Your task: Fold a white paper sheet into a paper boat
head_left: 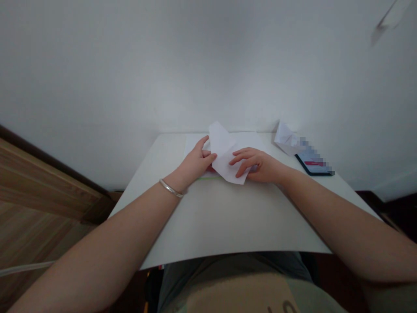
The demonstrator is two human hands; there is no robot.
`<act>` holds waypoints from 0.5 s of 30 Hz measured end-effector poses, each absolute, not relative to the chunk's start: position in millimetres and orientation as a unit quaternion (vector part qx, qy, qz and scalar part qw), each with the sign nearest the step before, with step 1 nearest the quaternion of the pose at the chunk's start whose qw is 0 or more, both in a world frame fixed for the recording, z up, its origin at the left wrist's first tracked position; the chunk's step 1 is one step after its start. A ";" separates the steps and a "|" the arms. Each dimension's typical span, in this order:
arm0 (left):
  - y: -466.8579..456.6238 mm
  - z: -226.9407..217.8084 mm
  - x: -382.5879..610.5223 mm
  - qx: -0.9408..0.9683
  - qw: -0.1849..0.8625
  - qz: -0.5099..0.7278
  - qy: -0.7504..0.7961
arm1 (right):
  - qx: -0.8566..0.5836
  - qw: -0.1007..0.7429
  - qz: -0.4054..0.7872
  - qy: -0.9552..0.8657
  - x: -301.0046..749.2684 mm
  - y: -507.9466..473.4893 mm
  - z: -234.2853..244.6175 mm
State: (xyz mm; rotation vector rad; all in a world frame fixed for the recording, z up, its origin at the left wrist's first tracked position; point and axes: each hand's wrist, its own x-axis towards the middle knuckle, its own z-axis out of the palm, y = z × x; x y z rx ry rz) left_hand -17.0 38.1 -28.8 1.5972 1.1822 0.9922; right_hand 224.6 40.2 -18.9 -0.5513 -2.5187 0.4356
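A folded sheet of white paper (224, 150) is held up at an angle near the back of the white table. My left hand (197, 158), with a silver bangle on its wrist, pinches the paper's left edge between thumb and fingers. Against the right part of the paper lie the spread, slightly bent fingers of my right hand (256, 164); its thumb is partly hidden. Beneath the folded paper are flat white sheets (249, 138), with a bit of red and a green edge showing under them.
On the right, a folded white paper piece (286, 138) stands beside a phone (314, 163) with a lit screen. A white wall (208, 65) rises behind the table (228, 221). Wooden furniture (42, 187) stands to the left.
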 end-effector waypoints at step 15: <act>24.8 -8.7 -10.4 0.568 0.516 0.451 0.457 | -0.305 0.332 0.049 -0.891 233.2 38.8 -15.9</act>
